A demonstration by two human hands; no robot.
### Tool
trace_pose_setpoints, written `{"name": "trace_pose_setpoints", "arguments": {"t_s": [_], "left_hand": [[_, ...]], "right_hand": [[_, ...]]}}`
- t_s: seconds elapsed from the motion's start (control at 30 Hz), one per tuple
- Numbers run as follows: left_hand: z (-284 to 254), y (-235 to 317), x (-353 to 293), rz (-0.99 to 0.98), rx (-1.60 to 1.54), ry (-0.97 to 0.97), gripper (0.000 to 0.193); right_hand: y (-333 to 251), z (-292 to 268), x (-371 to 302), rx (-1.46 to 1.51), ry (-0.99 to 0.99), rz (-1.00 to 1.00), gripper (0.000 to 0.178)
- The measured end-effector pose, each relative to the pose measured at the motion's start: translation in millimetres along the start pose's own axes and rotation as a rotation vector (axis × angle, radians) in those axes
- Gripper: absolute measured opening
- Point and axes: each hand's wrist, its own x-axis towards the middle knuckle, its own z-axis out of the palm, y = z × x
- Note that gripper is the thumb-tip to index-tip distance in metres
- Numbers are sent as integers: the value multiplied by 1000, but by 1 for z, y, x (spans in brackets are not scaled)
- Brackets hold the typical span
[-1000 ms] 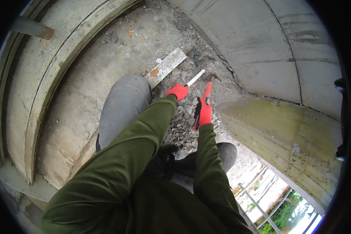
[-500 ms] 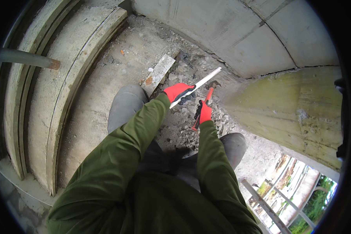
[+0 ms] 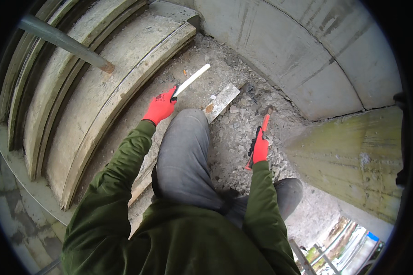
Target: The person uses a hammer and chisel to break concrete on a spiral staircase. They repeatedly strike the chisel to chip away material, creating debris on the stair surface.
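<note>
Has, at the far left, a grey metal pipe [image 3: 73, 46] slanting down across curved concrete steps [image 3: 101, 78], with a rusty brown end. Reaches out just right of those steps with the left hand [image 3: 160, 104], gloved in red and black, and closes its fingers firmly around the near end of a white stick [image 3: 192, 79]. Points that stick up and to the right over the dusty floor [image 3: 211, 52], near a small orange scrap [image 3: 185, 72]. Bends the left knee [image 3: 188, 133], in grey trousers, between the two hands. Has just past that knee a pale flat board [image 3: 225, 101] with a rust-brown patch, lying beside broken rubble [image 3: 231, 146]. Grips with the right hand [image 3: 260, 149], gloved likewise, an orange-red hammer [image 3: 265, 123] over the rubble, wrapping the fingers around the handle and leaving the butt jutting below the fist. Directs the dark hammer head toward the foot of a grey wall [image 3: 303, 59]. Cannot tell whether it touches the debris. Has, farther right, a greenish-yellow slab [image 3: 344, 151].
</note>
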Motion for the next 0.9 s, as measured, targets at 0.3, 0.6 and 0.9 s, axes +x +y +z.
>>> {"name": "trace_pose_setpoints", "arguments": {"t_s": [0.3, 0.6, 0.9], "left_hand": [[51, -7, -21, 10, -25, -91, 54], [54, -25, -2, 172, 137, -117, 59], [7, -26, 37, 169, -134, -156, 59]], "right_hand": [[-107, 103, -102, -94, -228, -615, 46], [-118, 158, -42, -490, -209, -298, 53], [-66, 50, -37, -372, 105, -341, 56]]}}
